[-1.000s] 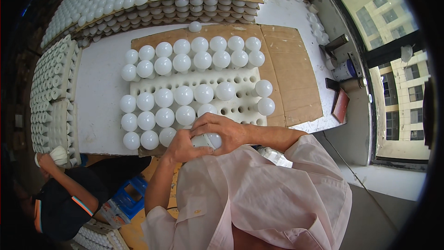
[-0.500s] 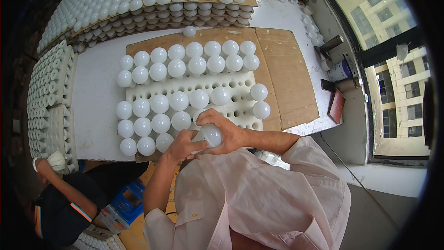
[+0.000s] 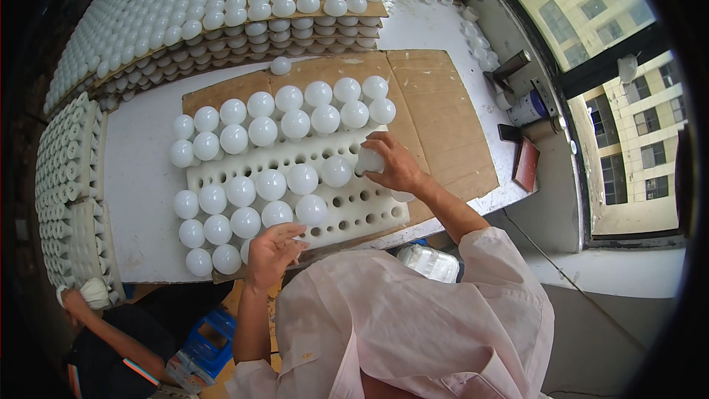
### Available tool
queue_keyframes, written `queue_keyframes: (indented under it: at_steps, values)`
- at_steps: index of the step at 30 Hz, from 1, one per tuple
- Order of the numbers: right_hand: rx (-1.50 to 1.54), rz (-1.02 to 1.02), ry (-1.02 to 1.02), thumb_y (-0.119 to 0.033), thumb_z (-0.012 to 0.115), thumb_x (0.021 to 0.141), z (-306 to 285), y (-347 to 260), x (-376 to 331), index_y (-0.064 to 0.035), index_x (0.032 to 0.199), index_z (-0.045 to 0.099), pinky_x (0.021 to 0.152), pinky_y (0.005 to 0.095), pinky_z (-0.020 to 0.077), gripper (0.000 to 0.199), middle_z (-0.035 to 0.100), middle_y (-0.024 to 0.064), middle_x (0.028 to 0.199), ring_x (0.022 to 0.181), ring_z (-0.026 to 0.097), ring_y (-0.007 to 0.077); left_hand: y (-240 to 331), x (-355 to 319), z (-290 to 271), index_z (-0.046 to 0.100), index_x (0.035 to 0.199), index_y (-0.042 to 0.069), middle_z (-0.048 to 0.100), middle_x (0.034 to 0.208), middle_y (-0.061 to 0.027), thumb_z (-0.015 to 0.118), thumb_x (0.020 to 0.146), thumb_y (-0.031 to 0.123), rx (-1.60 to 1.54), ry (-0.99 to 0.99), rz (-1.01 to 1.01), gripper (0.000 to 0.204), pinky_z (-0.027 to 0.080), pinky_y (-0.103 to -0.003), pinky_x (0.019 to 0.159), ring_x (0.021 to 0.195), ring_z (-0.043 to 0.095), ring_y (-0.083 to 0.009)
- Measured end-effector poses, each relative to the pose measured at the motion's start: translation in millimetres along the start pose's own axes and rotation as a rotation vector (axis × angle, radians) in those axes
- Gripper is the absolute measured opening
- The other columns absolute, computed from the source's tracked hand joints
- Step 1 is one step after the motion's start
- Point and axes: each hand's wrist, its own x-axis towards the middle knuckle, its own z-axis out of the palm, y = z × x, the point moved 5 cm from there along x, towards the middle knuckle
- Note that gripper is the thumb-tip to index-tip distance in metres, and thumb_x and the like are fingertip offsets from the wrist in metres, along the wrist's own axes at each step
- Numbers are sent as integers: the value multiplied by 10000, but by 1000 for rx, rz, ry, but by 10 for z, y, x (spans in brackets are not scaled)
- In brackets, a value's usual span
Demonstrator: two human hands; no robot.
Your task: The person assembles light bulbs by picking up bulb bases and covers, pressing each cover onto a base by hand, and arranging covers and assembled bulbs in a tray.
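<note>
My right hand [image 3: 396, 164] reaches over the right part of a white foam tray [image 3: 340, 233] dotted with holes. Its fingers and thumb are closed on a round white light bulb [image 3: 368, 161], beside another bulb [image 3: 337, 171] standing in the tray. A bulb [image 3: 402, 196] shows partly below my right wrist. Near the tray's front edge, my left hand [image 3: 273, 253] holds nothing, its fingers loosely bent and apart. It partly covers a bulb at the front left. More bulbs [image 3: 295, 124] stand upright in rows, two at the back and several at the front left.
Cardboard [image 3: 443, 118] lies under the tray, with a loose bulb [image 3: 281, 66] behind it. Stacked layers of bulbs [image 3: 221, 11] fill the back. Foam trays [image 3: 66, 170] stand at left, near another person's gloved hand [image 3: 92, 293]. A dark red box [image 3: 526, 165] sits by the window.
My hands have parted from the bulb they held together at my chest. The right hand has moved out over the tray's right part; the left now rests apart near the front edge. The view has shifted slightly.
</note>
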Motion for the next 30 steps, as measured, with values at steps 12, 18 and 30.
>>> queue_keyframes:
  at_steps: [12, 18, 30]
  values:
    - [241, 66, 30, -135, 738, 795, -280, 86, 1215, -51, 1182, 571, 805, 351, 542, 430, 574, 126, 1141, 970, 628, 242, 85, -341, -468, 587, 1087, -64, 674, 1060, -159, 598, 864, -34, 113, 391, 84, 226, 517, -233, 634, 862, 680, -186]
    - [56, 10, -226, -232, 698, 804, 542, 484, 2681, -76, 1265, 527, 869, 407, 522, 515, 539, 147, 1233, 1034, 610, 323, 56, -482, -664, 603, 1063, -76, 672, 1039, -167, 604, 820, -43, 214, 618, 112, 245, 542, -314, 769, 868, 676, -202]
    - [-651, -3, -678, -185, 755, 679, 1868, 1248, 3710, -222, 1413, 396, 895, 426, 506, 818, 365, 206, 1435, 1152, 571, 341, -95, -659, -805, 616, 976, -73, 691, 959, -216, 597, 761, -85, 236, 968, 84, 217, 556, -324, 733, 784, 700, -231]
